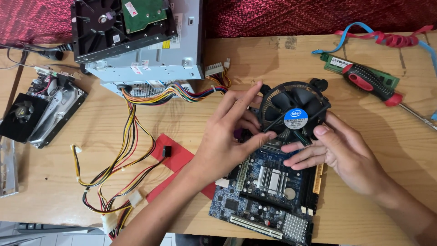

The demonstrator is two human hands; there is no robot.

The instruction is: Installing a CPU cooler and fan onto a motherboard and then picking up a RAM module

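Left hand [230, 136] and right hand [339, 152] both grip the cooler fan [295, 113] above the motherboard [268, 196]

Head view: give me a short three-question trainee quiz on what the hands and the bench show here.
1. True or false: both the left hand and the right hand touch the round black cooler fan.
2. What lies directly under the fan?
A. the blue motherboard
B. the grey power supply
C. a keyboard
3. Which tool lies on the wooden table beyond the right hand?

Key:
1. True; fingers of both hands grip its rim.
2. A.
3. The red and black screwdriver, lying untouched across a green memory stick.
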